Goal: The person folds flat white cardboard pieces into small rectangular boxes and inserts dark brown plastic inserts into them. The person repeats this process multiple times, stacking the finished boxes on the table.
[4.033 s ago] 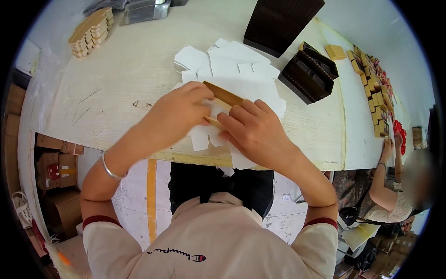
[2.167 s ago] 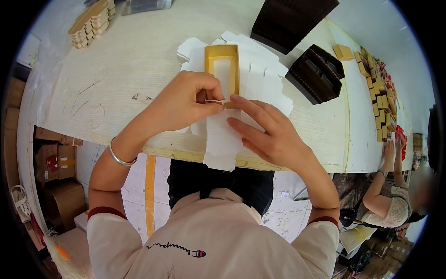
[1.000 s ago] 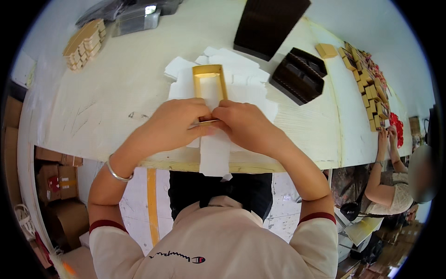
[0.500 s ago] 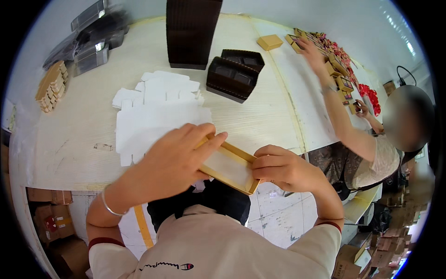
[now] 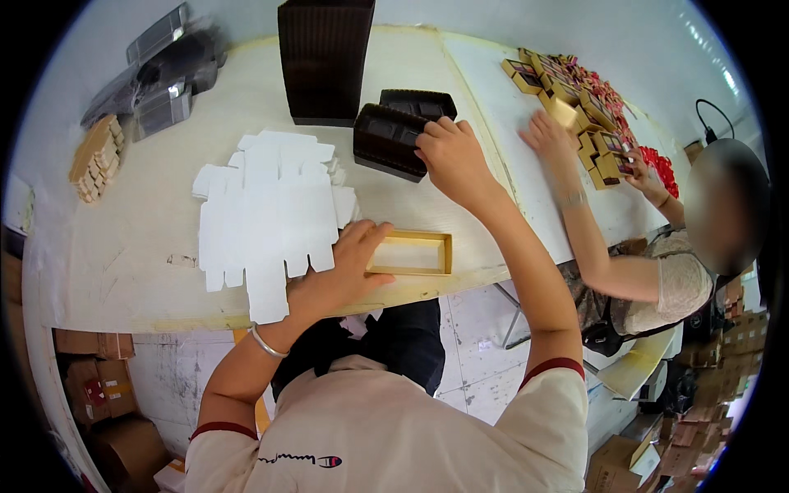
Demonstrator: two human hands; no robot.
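Observation:
A shallow gold-coloured box tray (image 5: 413, 253) lies near the front edge of the pale table (image 5: 148, 246). My left hand (image 5: 341, 275) rests on the tray's left end, fingers spread over its rim. My right hand (image 5: 450, 154) reaches out to a stack of dark brown plastic insert trays (image 5: 390, 135) and grips the top tray's right edge. Just left of my left hand lies a pile of flat white die-cut cardboard blanks (image 5: 267, 209).
A tall dark brown box (image 5: 325, 57) stands behind the inserts. Small tan boxes (image 5: 94, 156) and wrapped grey packs (image 5: 160, 70) sit at the far left. To the right another person's hand (image 5: 546, 135) works among gold and red boxes (image 5: 588, 107). Cardboard cartons stand on the floor.
The gold tray, held in both hands half a second ago, now lies on the table under my left hand. My right hand has let go and reached out to the dark insert trays.

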